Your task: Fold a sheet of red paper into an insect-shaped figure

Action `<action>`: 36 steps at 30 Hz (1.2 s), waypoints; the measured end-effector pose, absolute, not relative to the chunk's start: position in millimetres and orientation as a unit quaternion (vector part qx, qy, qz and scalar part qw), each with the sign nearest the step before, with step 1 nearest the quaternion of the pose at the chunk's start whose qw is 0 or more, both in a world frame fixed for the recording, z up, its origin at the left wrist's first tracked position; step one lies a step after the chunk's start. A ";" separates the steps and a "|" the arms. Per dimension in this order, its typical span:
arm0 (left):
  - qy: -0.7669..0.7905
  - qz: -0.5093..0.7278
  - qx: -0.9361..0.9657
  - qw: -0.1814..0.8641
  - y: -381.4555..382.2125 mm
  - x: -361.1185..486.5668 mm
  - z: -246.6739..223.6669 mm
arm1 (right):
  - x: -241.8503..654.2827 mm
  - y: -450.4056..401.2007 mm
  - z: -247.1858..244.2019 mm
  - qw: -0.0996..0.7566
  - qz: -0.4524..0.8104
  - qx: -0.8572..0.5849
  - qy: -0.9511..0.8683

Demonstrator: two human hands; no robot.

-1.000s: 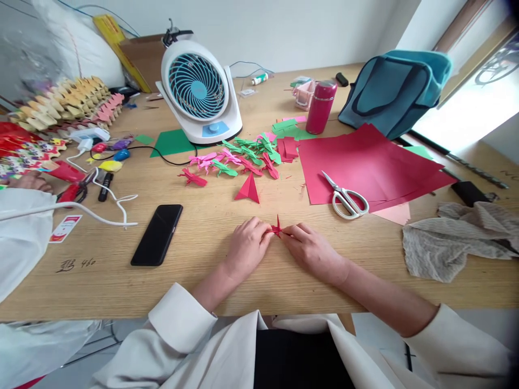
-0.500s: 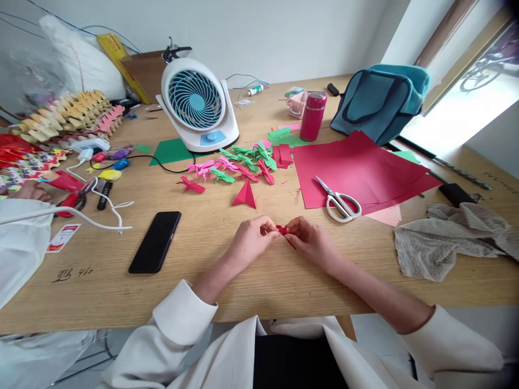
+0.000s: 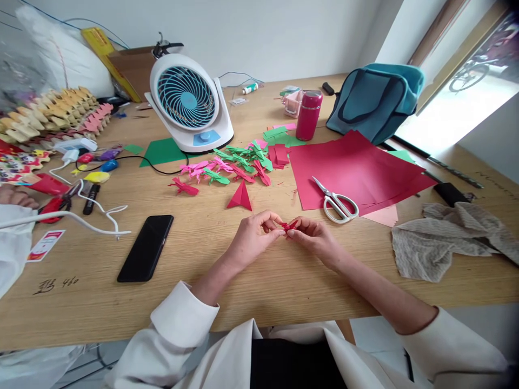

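Between my fingertips, near the table's front, is a small folded red paper piece (image 3: 288,227). My left hand (image 3: 256,235) pinches its left side, and my right hand (image 3: 317,240) pinches its right side. Fingers cover much of the piece. Just beyond my left hand stands a red folded paper triangle (image 3: 240,196). Behind it lie folded green paper figures (image 3: 239,156), pink ones (image 3: 197,169) and red ones (image 3: 184,187). White-handled scissors (image 3: 339,207) rest partly on large red paper sheets (image 3: 357,167) to the right.
A black phone (image 3: 146,248) lies left of my hands. Behind the paper figures are a fan (image 3: 188,102) and a magenta flask (image 3: 308,116). A teal bag (image 3: 373,102) and a grey cloth (image 3: 441,237) are at right. Another person's hand (image 3: 16,196) rests at far left.
The view has shifted slightly, so most table items appear further left. My fingers have changed their grip on the red piece, and its strip pointing down to the right no longer shows.
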State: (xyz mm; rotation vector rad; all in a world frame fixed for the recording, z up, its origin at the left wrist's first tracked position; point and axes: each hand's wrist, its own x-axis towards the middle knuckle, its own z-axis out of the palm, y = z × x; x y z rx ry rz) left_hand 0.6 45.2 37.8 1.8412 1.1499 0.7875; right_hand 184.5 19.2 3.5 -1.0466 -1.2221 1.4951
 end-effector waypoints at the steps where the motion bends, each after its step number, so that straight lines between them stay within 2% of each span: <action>1: 0.450 0.317 0.725 0.415 45.5 1.5 35.5 | 184.8 19.4 3.9 0.453 0.604 -0.427 -0.498; 7: 0.424 0.377 0.733 0.375 45.2 4.8 21.8 | 181.8 20.5 -0.3 0.461 0.575 -0.432 -0.521; 15: 0.432 0.373 0.757 0.319 50.7 -4.9 15.4 | 162.7 26.3 -5.7 0.448 0.544 -0.453 -0.546; 19: 0.433 0.399 0.701 0.402 56.4 -11.5 16.5 | 149.6 35.5 4.6 0.445 0.529 -0.465 -0.553; 22: 0.422 0.430 0.638 0.480 60.4 -15.1 14.4 | 138.8 40.7 6.8 0.469 0.539 -0.454 -0.532; 24: 0.427 0.439 0.617 0.494 61.7 -16.9 11.8 | 133.9 42.4 2.8 0.486 0.540 -0.449 -0.521; 26: 0.448 0.434 0.633 0.459 61.5 -18.3 10.2 | 132.3 42.8 -3.9 0.496 0.524 -0.455 -0.522; 31: 0.463 0.393 0.750 0.262 57.8 -20.1 15.0 | 137.5 41.4 -15.8 0.487 0.457 -0.474 -0.574; 33: 0.456 0.387 0.758 0.261 57.1 -19.6 17.5 | 138.9 40.8 -15.9 0.485 0.445 -0.476 -0.583; 36: 0.453 0.388 0.737 0.318 57.1 -18.0 18.4 | 139.3 40.3 -14.8 0.484 0.439 -0.475 -0.589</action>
